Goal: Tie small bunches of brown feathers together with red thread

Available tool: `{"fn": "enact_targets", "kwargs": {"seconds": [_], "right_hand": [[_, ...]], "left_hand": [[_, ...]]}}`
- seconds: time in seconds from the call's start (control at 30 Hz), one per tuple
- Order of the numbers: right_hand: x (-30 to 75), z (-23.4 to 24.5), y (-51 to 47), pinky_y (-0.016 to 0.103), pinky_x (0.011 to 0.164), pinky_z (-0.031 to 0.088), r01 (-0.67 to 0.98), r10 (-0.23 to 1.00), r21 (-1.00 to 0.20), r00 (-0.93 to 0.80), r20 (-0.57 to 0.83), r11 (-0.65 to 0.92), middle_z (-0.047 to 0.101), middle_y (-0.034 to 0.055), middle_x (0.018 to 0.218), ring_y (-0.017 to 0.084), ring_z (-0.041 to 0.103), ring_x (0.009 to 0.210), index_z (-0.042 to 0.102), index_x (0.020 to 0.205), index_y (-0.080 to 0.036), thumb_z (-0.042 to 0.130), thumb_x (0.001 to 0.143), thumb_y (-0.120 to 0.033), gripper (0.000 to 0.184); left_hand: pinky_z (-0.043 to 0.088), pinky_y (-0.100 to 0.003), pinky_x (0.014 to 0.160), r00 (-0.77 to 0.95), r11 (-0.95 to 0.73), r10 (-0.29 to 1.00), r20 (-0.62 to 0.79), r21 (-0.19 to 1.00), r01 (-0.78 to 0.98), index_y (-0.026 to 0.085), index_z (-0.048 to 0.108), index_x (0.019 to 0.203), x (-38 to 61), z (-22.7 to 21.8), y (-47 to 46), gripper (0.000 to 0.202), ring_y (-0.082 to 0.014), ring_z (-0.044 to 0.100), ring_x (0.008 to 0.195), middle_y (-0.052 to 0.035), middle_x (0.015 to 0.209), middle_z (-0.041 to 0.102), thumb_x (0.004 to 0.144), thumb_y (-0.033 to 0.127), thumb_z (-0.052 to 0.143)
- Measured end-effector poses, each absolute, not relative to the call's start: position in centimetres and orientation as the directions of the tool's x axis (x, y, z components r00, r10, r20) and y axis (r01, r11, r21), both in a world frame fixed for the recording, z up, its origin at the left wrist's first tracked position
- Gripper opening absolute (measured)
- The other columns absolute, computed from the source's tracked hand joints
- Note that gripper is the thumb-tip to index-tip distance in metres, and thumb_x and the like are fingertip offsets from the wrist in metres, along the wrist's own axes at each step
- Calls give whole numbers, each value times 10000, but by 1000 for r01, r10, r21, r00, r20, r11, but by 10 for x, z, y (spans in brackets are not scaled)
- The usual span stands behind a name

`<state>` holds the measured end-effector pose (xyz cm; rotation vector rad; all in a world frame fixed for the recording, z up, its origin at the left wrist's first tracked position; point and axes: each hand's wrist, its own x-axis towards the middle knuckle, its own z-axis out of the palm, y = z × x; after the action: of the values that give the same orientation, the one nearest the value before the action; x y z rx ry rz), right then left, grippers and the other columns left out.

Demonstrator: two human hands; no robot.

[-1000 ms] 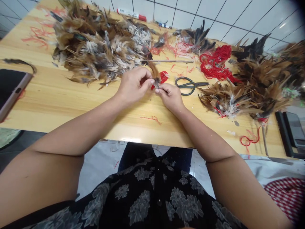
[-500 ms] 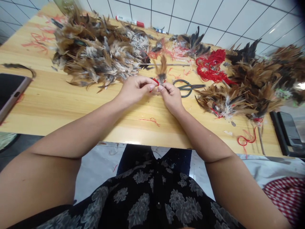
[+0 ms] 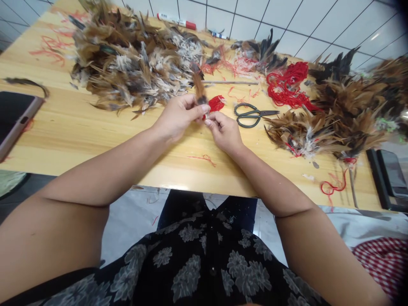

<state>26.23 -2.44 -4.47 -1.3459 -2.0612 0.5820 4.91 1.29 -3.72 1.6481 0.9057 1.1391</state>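
My left hand point(image 3: 183, 114) pinches a small bunch of brown feathers point(image 3: 199, 88), whose tips point up and away from me. Close against it, my right hand point(image 3: 225, 131) is closed with thumb and forefinger at the lower end of the bunch. Red yarn point(image 3: 216, 103) shows just behind my fingertips, partly hidden by them. To the right of my right hand lie black-handled scissors point(image 3: 247, 114), blades pointing right. What exactly sits between my right fingertips is too small to make out.
A big heap of brown and grey feathers point(image 3: 127, 63) covers the back left. At right are feather bundles point(image 3: 344, 110), a red yarn skein point(image 3: 288, 87) and a phone point(image 3: 395, 174). Another phone point(image 3: 17, 117) lies far left; a thin stick point(image 3: 229, 82) and a red marker point(image 3: 177, 20) lie farther back.
The feather bunch has shifted from the right hand's fingers to the left hand's and moved slightly left. The red yarn behind the fingers is now more exposed.
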Motion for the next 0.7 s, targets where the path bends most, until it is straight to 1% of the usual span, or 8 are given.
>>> {"fn": "enact_targets", "kwargs": {"seconds": [0.07,0.13,0.27,0.33,0.4,0.5,0.6,0.7], "right_hand": [[263,-44,-24,363,960,598,655,927,-657,-288,239,373,832,56,1036,248,757,994,829,1217,-263,621,1265,-560,365],[264,-44,-23,355,942,584,652,929,-663,-277,244,368,821,49,1010,244,756,987,834,1215,-259,640,1259,-576,373],[264,-42,-24,349,927,566,649,931,-668,-278,235,363,823,49,1008,239,750,993,841,1194,-253,646,1259,-594,399],[264,-42,-24,351,943,570,645,929,-669,-285,237,369,834,57,1032,239,754,1011,843,1181,-252,615,1273,-613,436],[264,-45,-24,354,964,576,628,919,-672,-296,259,392,845,66,1062,241,763,1034,842,1169,-248,582,1286,-638,483],[264,-54,-20,360,978,578,591,902,-682,-300,311,432,854,74,1090,242,771,1056,834,1151,-243,563,1290,-686,539],[265,-62,-15,368,972,579,557,886,-689,-302,351,463,854,76,1087,244,766,1047,828,1124,-245,575,1278,-732,570],[266,-65,-14,375,956,576,539,882,-699,-304,361,471,840,72,1065,243,752,1019,829,1122,-252,603,1259,-764,576]], "left_hand": [[603,-464,789,309,-201,930,197,979,-19,290,759,995,45,-33,15,619,-248,727,837,-32,892,764,972,824,1071],[578,-461,793,321,-112,939,126,992,-60,299,751,996,42,-29,16,647,-245,730,862,-20,888,754,905,829,1110],[615,-451,844,348,-32,937,36,999,-18,280,731,1008,40,-26,16,642,-258,780,963,-20,900,773,936,788,1117],[630,-420,822,350,7,937,13,998,-57,263,731,987,42,-25,14,603,-242,777,922,-24,892,776,950,699,1146],[631,-371,774,352,61,936,-11,990,-130,245,744,955,46,-23,10,521,-209,758,842,-26,880,771,979,553,1164],[626,-282,725,337,148,939,-71,967,-207,211,772,922,53,-17,2,406,-160,743,764,-27,873,780,1066,350,1125],[600,-210,688,305,224,943,-135,934,-278,175,792,893,60,-9,-6,378,-126,730,720,-30,848,788,1093,244,1105],[582,-183,666,298,258,941,-163,913,-315,160,802,868,62,-4,-8,375,-117,726,704,-27,822,783,1078,168,1111]]}}
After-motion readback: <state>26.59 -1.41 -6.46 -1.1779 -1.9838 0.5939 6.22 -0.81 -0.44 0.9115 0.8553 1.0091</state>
